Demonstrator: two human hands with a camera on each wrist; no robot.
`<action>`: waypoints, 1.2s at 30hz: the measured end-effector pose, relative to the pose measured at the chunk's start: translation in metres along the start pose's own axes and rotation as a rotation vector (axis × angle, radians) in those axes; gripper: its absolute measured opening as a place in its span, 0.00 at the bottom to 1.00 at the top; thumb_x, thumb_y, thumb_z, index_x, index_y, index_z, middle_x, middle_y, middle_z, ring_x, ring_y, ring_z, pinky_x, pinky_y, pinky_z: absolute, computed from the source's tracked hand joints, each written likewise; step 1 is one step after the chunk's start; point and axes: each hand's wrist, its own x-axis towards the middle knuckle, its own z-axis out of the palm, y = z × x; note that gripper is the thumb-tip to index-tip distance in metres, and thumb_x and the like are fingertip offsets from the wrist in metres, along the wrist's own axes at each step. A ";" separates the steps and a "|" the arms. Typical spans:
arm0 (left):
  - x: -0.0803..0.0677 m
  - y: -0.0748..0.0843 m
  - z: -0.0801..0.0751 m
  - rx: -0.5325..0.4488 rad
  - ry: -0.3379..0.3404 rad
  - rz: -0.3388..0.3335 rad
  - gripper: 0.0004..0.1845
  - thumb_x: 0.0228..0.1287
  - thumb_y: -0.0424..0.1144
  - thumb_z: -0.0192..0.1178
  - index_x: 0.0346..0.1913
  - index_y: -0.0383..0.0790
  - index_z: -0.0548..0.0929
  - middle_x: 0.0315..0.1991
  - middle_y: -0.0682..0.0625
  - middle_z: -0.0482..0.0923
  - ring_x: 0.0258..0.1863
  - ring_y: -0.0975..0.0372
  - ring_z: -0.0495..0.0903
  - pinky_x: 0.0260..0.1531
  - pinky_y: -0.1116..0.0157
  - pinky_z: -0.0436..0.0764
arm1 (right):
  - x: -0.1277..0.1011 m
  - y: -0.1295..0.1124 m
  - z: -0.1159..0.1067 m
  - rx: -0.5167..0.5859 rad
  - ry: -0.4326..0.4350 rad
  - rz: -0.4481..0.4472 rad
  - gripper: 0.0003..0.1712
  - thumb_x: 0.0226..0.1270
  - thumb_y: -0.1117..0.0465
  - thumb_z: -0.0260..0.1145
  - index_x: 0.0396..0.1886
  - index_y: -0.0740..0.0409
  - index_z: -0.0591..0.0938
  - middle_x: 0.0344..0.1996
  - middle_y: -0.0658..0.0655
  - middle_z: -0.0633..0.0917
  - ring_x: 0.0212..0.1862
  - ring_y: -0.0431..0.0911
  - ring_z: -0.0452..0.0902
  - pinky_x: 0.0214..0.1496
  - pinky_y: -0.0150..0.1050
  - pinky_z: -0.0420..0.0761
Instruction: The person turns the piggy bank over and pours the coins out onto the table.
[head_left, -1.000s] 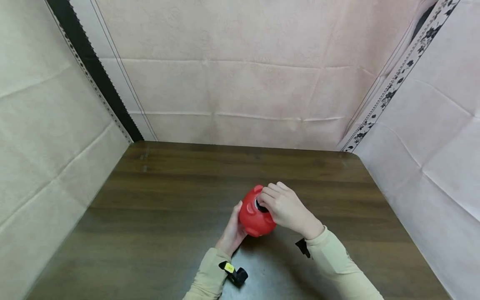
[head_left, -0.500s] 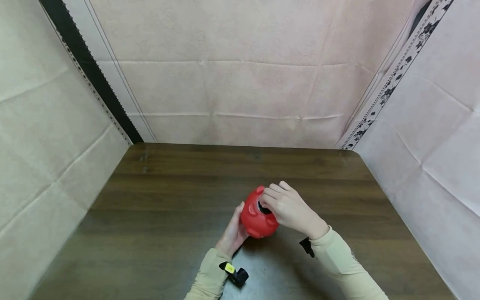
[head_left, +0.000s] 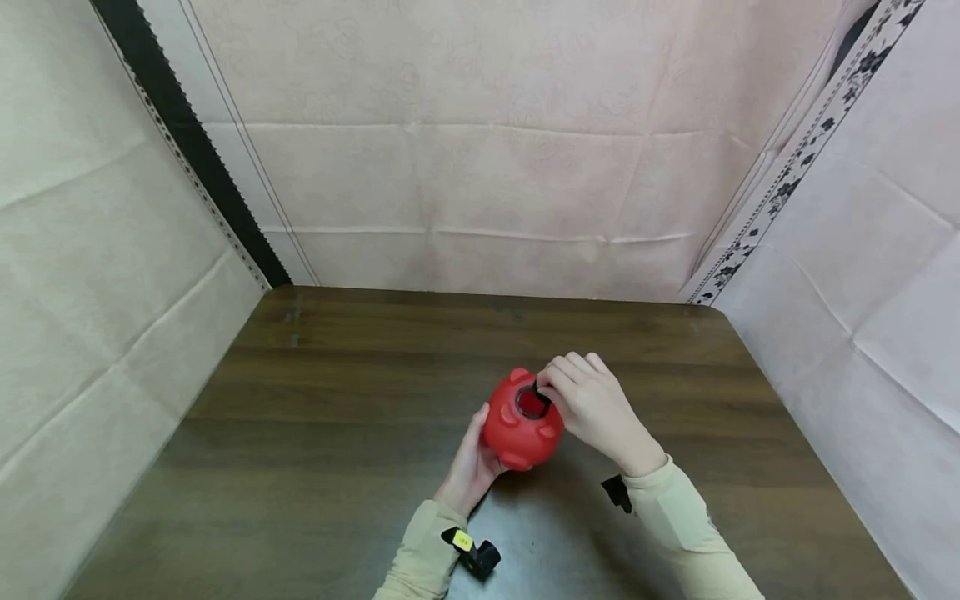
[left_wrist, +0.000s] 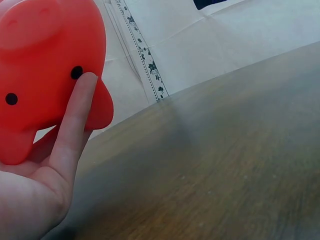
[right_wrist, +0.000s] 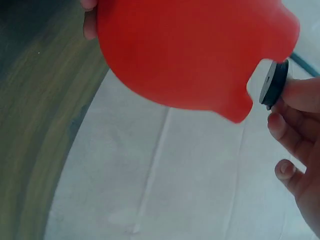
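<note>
A red pig-shaped money box point(head_left: 517, 432) is held belly-up just above the brown table point(head_left: 337, 392). My left hand point(head_left: 474, 446) cups it from the left, and in the left wrist view a finger point(left_wrist: 72, 125) lies along the money box point(left_wrist: 45, 55) beside its black eye dots. My right hand point(head_left: 561, 388) pinches a round black plug point(head_left: 542, 392) at the rim of the belly hole, whose red inside shows. From the right wrist, the plug point(right_wrist: 275, 84) sits tilted just off the money box point(right_wrist: 190, 50), gripped by the right fingers point(right_wrist: 300, 95).
Pale cloth walls point(head_left: 480, 167) close in the table on the left, back and right. A black camera mount point(head_left: 476, 554) is strapped to the left wrist. Bare wood surrounds the hands.
The black plug has come out of the belly hole, which now shows open. My right hand has shifted slightly up and to the right with it; the left hand keeps holding the money box.
</note>
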 end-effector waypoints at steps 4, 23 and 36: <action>0.000 -0.001 0.000 -0.012 0.007 0.009 0.31 0.71 0.62 0.43 0.69 0.47 0.66 0.50 0.58 0.81 0.45 0.63 0.81 0.42 0.64 0.83 | -0.008 0.007 0.001 0.023 0.057 0.104 0.11 0.52 0.67 0.74 0.33 0.55 0.80 0.29 0.49 0.81 0.33 0.42 0.74 0.38 0.37 0.67; 0.001 0.000 -0.002 -0.128 0.046 0.031 0.32 0.69 0.64 0.46 0.70 0.52 0.65 0.58 0.53 0.76 0.51 0.59 0.79 0.45 0.61 0.84 | -0.079 0.051 0.050 -0.008 -0.390 0.328 0.14 0.50 0.68 0.71 0.17 0.52 0.74 0.19 0.46 0.76 0.26 0.42 0.73 0.32 0.38 0.69; 0.000 -0.001 -0.007 -0.154 -0.005 0.038 0.31 0.72 0.61 0.45 0.72 0.52 0.62 0.60 0.54 0.74 0.55 0.58 0.77 0.49 0.60 0.84 | -0.094 0.053 0.056 -0.044 -0.433 0.323 0.16 0.47 0.69 0.70 0.15 0.52 0.72 0.16 0.46 0.74 0.22 0.41 0.71 0.30 0.39 0.73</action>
